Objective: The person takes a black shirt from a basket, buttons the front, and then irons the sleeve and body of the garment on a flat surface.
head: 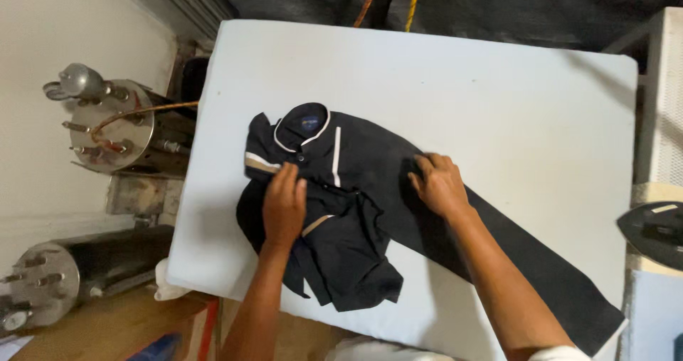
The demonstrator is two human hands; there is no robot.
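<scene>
Shirt (341, 190) (dark) under both flat hands (284, 208)

A shirt (341, 190) lies on the padded table (498, 98); the left hand (284, 204) rests on its folded side, the right hand (440, 184) beside it, metal tanks (107, 119) left of the table, an iron (654, 229) right

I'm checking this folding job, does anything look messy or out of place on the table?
Yes. The dark shirt lies askew on the white table: its lower left part is bunched in folds under the left hand, and the far end trails off the table's near right edge. The right hand lies flat on it.
</scene>
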